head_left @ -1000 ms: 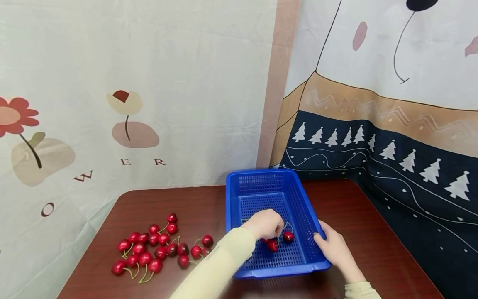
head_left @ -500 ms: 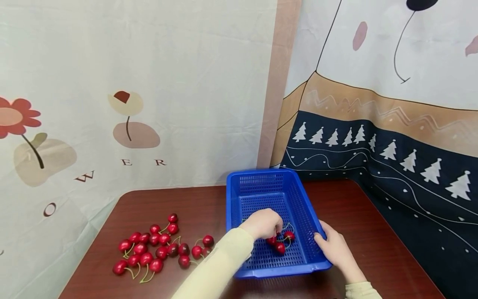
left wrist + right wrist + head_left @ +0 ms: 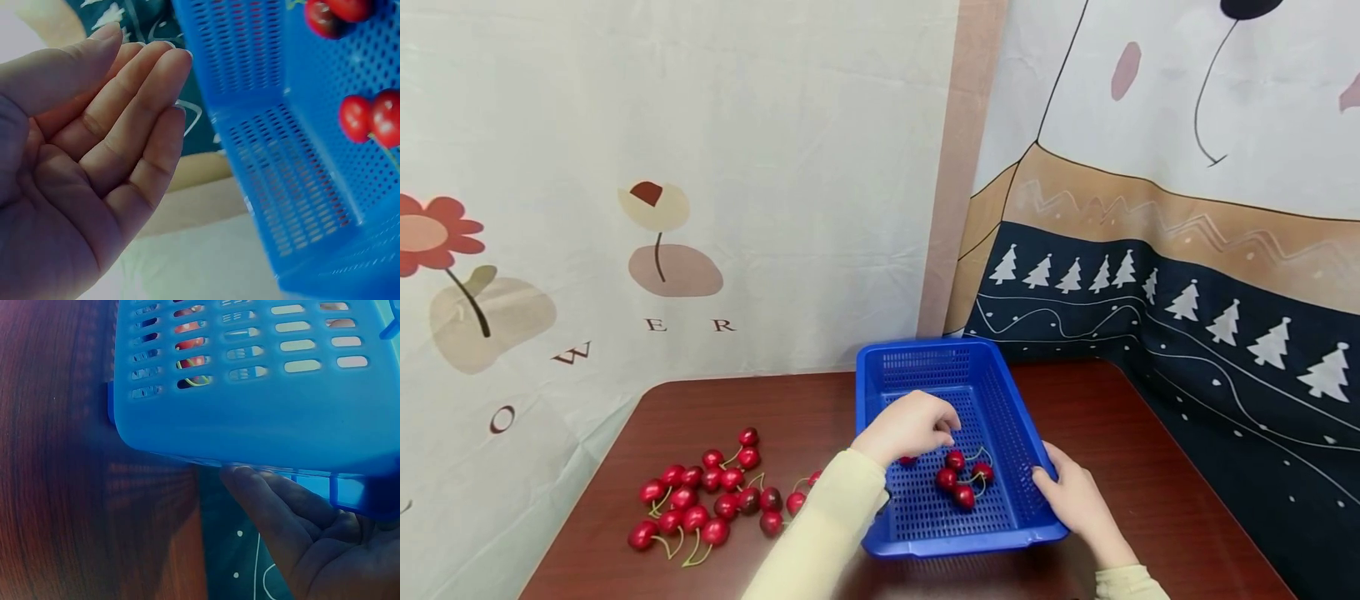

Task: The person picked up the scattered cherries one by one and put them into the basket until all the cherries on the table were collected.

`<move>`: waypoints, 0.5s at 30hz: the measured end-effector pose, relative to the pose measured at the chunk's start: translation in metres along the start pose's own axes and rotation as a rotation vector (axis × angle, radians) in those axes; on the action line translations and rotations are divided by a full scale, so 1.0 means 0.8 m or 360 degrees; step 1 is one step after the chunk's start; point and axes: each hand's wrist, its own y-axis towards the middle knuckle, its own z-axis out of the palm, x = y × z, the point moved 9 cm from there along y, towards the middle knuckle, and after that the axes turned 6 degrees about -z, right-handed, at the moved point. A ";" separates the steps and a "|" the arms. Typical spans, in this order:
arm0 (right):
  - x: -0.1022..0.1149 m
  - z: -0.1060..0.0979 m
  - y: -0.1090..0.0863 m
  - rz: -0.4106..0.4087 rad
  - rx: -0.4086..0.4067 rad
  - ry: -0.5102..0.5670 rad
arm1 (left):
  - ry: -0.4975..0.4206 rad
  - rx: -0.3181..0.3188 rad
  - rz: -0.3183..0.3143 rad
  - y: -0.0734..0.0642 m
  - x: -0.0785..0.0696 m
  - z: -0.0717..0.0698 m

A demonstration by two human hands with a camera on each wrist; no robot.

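A blue plastic basket (image 3: pixel 925 550) with slotted walls stands on the table. Over its inside hovers my left hand (image 3: pixel 913 423), which holds nothing; the left wrist view shows the palm with relaxed, lightly bent fingers (image 3: pixel 134 109). Below and to the right of that hand, several red cherries (image 3: pixel 964 497) with green stems lie on the basket floor. Another cherry (image 3: pixel 907 460) peeks out from beneath the hand. My right hand (image 3: pixel 1078 496) grips the basket's right rim, thumb on top and fingers along the outer side, as the right wrist view (image 3: pixel 275 525) also shows.
Many loose cherries (image 3: pixel 683 498) are spread over the left part of the dark wooden table (image 3: pixel 805 408); my left sleeve (image 3: pixel 827 525) covers some at the right of that group. A printed cloth (image 3: pixel 820 208) hangs behind the table's back edge.
My left hand has let go of cherries in the basket and lifted slightly up and left, uncovering several of them. The right hand keeps its hold on the rim.
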 end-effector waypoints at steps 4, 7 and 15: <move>-0.001 -0.001 0.000 0.0002 -0.0007 -0.0007 | -0.0087 -0.0077 -0.0027 -0.011 0.006 -0.020; -0.002 -0.001 -0.001 0.0005 -0.0011 -0.0009 | -0.0164 -0.0126 -0.0046 -0.020 0.013 -0.032; -0.002 0.001 -0.001 0.0020 -0.0003 0.0010 | -0.0247 -0.0304 -0.0027 -0.048 0.043 -0.065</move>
